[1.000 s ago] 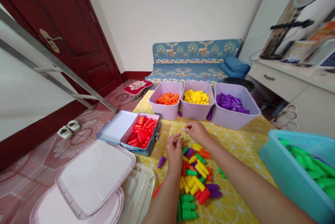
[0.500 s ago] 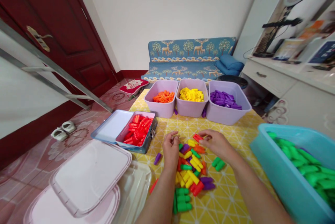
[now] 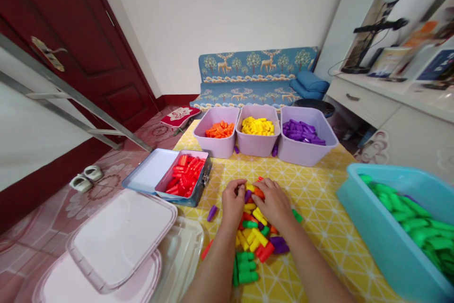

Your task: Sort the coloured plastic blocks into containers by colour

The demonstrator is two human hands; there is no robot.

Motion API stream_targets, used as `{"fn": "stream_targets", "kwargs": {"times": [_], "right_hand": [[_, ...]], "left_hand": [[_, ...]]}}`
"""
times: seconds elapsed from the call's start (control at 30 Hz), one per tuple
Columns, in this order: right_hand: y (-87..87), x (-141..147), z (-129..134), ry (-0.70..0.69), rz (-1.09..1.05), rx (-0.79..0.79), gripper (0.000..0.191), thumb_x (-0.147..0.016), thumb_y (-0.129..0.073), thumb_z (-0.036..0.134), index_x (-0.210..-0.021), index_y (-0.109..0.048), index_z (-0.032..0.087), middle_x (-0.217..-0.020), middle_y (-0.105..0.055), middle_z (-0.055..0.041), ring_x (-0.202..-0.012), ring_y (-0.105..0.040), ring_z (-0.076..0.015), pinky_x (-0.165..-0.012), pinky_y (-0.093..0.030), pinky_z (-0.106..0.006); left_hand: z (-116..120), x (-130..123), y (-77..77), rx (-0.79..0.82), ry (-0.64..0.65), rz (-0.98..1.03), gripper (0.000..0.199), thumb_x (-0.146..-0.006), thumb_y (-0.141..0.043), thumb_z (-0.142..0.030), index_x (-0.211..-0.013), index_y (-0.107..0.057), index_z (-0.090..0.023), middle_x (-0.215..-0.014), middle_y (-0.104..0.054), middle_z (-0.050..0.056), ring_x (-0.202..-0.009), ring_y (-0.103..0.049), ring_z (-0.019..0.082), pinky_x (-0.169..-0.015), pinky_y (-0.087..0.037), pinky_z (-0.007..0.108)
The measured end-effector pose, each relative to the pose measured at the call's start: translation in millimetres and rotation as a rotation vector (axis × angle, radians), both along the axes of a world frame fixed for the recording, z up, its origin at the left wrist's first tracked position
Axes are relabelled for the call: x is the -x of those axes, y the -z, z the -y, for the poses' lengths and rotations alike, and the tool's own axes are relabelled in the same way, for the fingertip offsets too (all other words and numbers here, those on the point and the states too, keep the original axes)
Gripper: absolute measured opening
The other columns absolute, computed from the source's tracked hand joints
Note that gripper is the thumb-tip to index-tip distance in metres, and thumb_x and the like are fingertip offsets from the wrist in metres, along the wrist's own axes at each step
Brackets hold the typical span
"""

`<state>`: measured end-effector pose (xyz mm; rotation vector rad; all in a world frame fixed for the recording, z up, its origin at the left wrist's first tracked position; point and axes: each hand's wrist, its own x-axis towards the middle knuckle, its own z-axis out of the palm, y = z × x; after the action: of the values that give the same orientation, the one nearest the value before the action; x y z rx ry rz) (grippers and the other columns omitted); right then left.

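A mixed pile of plastic toy pieces [image 3: 253,237] in yellow, green, red, orange and purple lies on the patterned yellow tablecloth. At the pile's far left edge my left hand [image 3: 233,203] has its fingers curled together; whatever is in them is hidden. My right hand [image 3: 275,203] bends over the top of the pile, thumb and fingers around an orange piece [image 3: 258,193]. A bit of a red piece [image 3: 260,178] shows at its fingertips. Joined green pieces [image 3: 246,267] lie at the near end, and a lone purple piece [image 3: 212,213] is left of my left hand.
Lilac tubs of orange [image 3: 213,147], yellow [image 3: 257,147] and purple pieces [image 3: 301,152] line the table's far side. An open tin [image 3: 193,199] of red pieces stands left, near stacked lids [image 3: 124,237]. A turquoise tub [image 3: 376,227] of green pieces is at right.
My right hand has moved left and inward over the pile, from holding a red piece at its right side. My left hand has stayed nearly in place.
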<state>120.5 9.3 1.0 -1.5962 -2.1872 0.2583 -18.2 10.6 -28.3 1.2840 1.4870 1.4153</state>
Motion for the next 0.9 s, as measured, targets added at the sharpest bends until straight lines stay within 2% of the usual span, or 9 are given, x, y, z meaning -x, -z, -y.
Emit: {"fn": "stream_targets", "kwargs": {"times": [0.1, 0.2, 0.3, 0.37, 0.43, 0.57, 0.63, 0.73, 0.9], "right_hand": [[1.7, -4.9, -2.5, -0.009, -0.060, -0.011, 0.031, -0.080, -0.062, 0.024, -0.111, -0.068, 0.021, -0.108, -0.064, -0.0085, -0.105, -0.054, -0.0249, -0.096, -0.041, -0.036], [-12.0, -18.6, -3.1, 0.002, -0.131, 0.021, 0.039, -0.075, -0.067, 0.023, -0.114, -0.065, 0.019, -0.113, -0.065, -0.0090, -0.106, -0.055, -0.0253, -0.094, -0.043, -0.036], [-36.6, -36.5, 2.4, -0.015, -0.147, 0.163, 0.031, -0.072, -0.068, 0.026, -0.103, -0.068, 0.023, -0.095, -0.071, -0.0048, -0.085, -0.063, -0.0224, -0.073, -0.046, -0.031], [-50.1, -44.0, 9.8, -0.066, -0.100, 0.263, 0.020, -0.069, -0.069, 0.024, -0.088, -0.070, 0.027, -0.078, -0.071, -0.0003, -0.069, -0.063, -0.0196, -0.060, -0.041, -0.028], [-55.6, -43.6, 18.3, -0.116, -0.030, 0.320, 0.019, -0.062, -0.073, 0.023, -0.080, -0.071, 0.029, -0.071, -0.070, 0.0018, -0.063, -0.062, -0.0183, -0.055, -0.035, -0.027], [-44.6, -25.2, 25.9, -0.118, 0.062, 0.316, 0.040, -0.050, -0.080, 0.021, -0.088, -0.072, 0.030, -0.080, -0.070, -0.0005, -0.071, -0.063, -0.0213, -0.058, -0.033, -0.027], [-35.8, -17.3, 22.0, -0.083, 0.077, 0.306, 0.035, -0.054, -0.079, 0.022, -0.087, -0.072, 0.029, -0.079, -0.069, -0.0017, -0.073, -0.063, -0.0218, -0.059, -0.034, -0.027], [-24.2, -15.9, 10.9, -0.035, 0.025, 0.245, 0.019, -0.068, -0.069, 0.018, -0.084, -0.072, 0.027, -0.084, -0.068, -0.0027, -0.076, -0.063, -0.0209, -0.063, -0.037, -0.028], [-3.7, -24.1, -3.8, 0.111, -0.147, 0.114, 0.027, -0.073, -0.052, 0.005, -0.088, -0.068, 0.021, -0.095, -0.065, -0.0050, -0.087, -0.062, -0.0195, -0.077, -0.044, -0.030]], "left_hand": [[0.6, 0.0, -2.0, 0.010, 0.020, -0.015, 0.021, -0.081, -0.054, -0.017, -0.093, -0.070, -0.016, -0.095, -0.071, 0.008, -0.086, -0.065, 0.018, -0.079, -0.050, 0.030], [1.2, -0.3, -3.7, 0.014, 0.040, -0.032, 0.023, -0.080, -0.054, -0.015, -0.096, -0.071, -0.017, -0.097, -0.072, 0.007, -0.089, -0.065, 0.019, -0.083, -0.050, 0.032], [1.4, -0.6, -4.6, -0.002, 0.045, -0.080, 0.027, -0.081, -0.052, -0.014, -0.098, -0.073, -0.019, -0.102, -0.073, 0.007, -0.097, -0.065, 0.020, -0.091, -0.048, 0.036], [1.3, -0.6, -4.6, -0.010, 0.043, -0.114, 0.028, -0.082, -0.052, -0.014, -0.099, -0.073, -0.020, -0.104, -0.073, 0.007, -0.101, -0.064, 0.021, -0.095, -0.046, 0.038], [1.4, -0.6, -4.8, -0.011, 0.040, -0.138, 0.029, -0.082, -0.052, -0.014, -0.099, -0.074, -0.021, -0.105, -0.073, 0.007, -0.103, -0.063, 0.022, -0.097, -0.045, 0.040], [3.4, -0.9, -7.7, -0.016, 0.060, -0.198, 0.028, -0.083, -0.053, -0.018, -0.102, -0.073, -0.021, -0.107, -0.072, 0.008, -0.104, -0.062, 0.023, -0.097, -0.044, 0.042], [5.0, -1.1, -10.0, -0.035, 0.079, -0.232, 0.027, -0.083, -0.055, -0.020, -0.104, -0.073, -0.021, -0.109, -0.072, 0.008, -0.106, -0.061, 0.024, -0.097, -0.043, 0.043], [6.5, -1.5, -12.0, -0.060, 0.101, -0.264, 0.027, -0.084, -0.056, -0.023, -0.104, -0.073, -0.022, -0.108, -0.072, 0.008, -0.105, -0.061, 0.025, -0.096, -0.043, 0.043], [7.5, -3.4, -12.4, -0.073, 0.120, -0.312, 0.031, -0.073, -0.062, -0.016, -0.101, -0.074, -0.022, -0.102, -0.072, 0.007, -0.098, -0.060, 0.026, -0.091, -0.044, 0.041]]}}
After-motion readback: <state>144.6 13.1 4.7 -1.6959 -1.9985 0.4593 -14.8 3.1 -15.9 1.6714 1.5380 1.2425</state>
